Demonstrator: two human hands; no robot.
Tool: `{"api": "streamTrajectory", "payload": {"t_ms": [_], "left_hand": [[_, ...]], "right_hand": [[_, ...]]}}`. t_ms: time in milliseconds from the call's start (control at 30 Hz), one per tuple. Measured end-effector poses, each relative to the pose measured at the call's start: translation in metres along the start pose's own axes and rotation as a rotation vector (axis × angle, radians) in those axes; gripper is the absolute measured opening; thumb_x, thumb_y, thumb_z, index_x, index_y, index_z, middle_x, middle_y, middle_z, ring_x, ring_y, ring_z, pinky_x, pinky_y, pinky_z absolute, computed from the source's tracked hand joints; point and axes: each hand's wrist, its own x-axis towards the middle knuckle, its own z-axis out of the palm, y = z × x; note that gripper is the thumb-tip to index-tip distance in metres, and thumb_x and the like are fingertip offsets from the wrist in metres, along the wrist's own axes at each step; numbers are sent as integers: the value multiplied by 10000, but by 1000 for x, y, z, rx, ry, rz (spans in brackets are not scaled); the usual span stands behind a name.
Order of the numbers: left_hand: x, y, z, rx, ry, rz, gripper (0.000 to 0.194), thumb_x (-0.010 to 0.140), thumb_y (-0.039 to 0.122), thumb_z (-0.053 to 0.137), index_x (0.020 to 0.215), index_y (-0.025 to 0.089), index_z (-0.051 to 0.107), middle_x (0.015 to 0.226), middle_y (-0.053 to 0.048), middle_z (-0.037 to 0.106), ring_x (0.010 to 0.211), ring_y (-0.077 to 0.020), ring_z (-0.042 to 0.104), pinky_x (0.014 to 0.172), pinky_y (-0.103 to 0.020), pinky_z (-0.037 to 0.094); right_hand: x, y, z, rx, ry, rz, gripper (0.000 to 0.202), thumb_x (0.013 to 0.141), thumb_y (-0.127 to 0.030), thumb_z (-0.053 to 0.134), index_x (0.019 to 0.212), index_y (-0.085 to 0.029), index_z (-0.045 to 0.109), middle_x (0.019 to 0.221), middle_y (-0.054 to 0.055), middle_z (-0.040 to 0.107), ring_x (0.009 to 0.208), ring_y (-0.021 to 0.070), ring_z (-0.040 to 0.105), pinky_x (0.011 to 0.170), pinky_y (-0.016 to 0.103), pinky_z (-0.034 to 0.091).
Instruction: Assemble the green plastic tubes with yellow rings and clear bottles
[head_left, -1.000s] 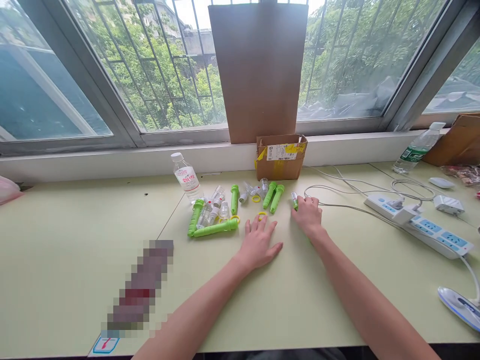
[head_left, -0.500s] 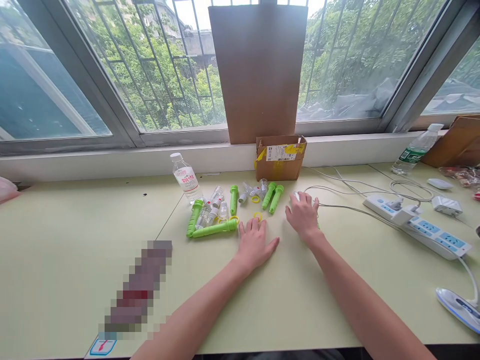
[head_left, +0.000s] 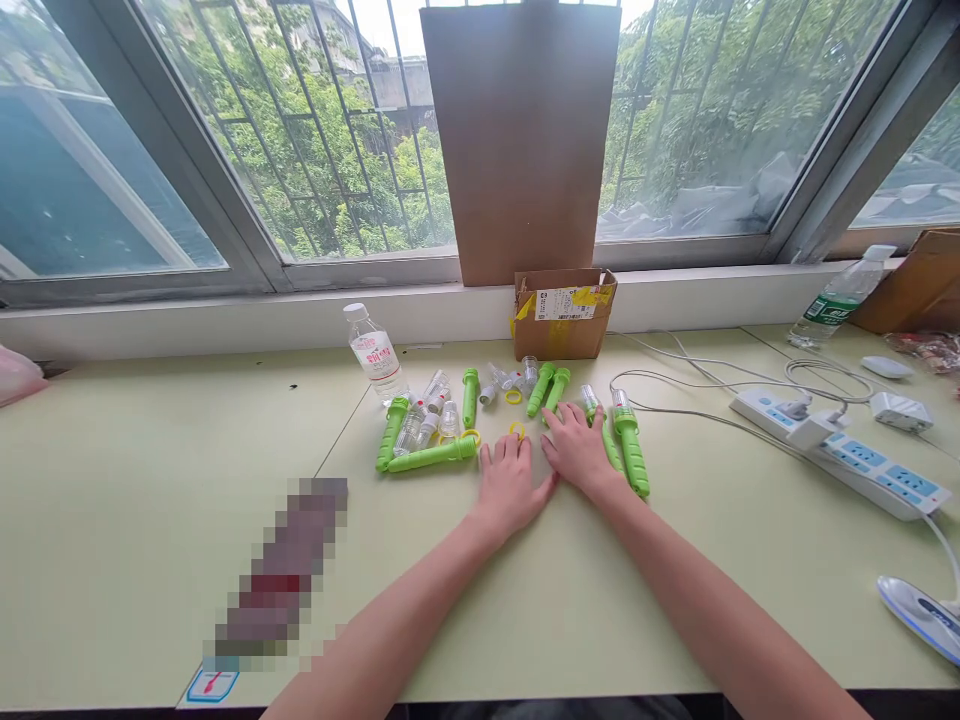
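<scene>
My left hand (head_left: 510, 488) lies palm down on the table, fingers stretched out and apart, with a yellow ring (head_left: 517, 430) just beyond its fingertips. To its left is a green ribbed plastic handle (head_left: 431, 456) lying on its side. My right hand (head_left: 579, 447) rests flat beside it, fingers spread, thumb close to the left thumb; it holds nothing visible. Under or beside the right hand lie two green handles with clear heads, one partly covered and the other a fully seen green stick (head_left: 632, 450). Clear plastic caps (head_left: 409, 428) and more green handles (head_left: 469, 398) lie farther left and back.
A small cardboard box (head_left: 562, 335) stands by the window ledge. Water bottles stand at left (head_left: 376, 360) and right (head_left: 832, 305). Cables run to a white power strip (head_left: 840, 450) on the right. A pixelated dark object (head_left: 285, 570) lies at front left.
My right hand has moved left and inward, close to the left hand, uncovering the clear-headed green sticks that it covered before. My left hand stays about where it was.
</scene>
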Motion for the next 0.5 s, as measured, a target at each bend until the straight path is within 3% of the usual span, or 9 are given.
{"api": "streamTrajectory", "payload": {"t_ms": [167,367,500], "left_hand": [[0,0,-1,-1,-4,-1,544,843,541,450,1243,174,490,1301,-158,480,1228,-316,394,1038,-533,242],[0,0,-2,5,-1,6,555,843,542,445,1237,153,487,1299,-169,477,1224,-319,394,1032,-535,249],[0,0,-2,7,11,7,538,843,538,448,1224,161,486,1293,-165,473,1214,-315,397,1026,-521,256]], "right_hand": [[1,2,1,-38,20,99,451,898,-336,400,1303,-150,474,1342,194,471,1303,316,310,1055,628,39],[2,6,2,-23,22,58,460,896,-344,406,1296,-130,481,1332,186,485,1300,295,324,1090,550,62],[1,4,-1,-16,66,102,376,892,-334,412,1177,-145,569,1216,184,567,1234,309,389,1070,600,34]]}}
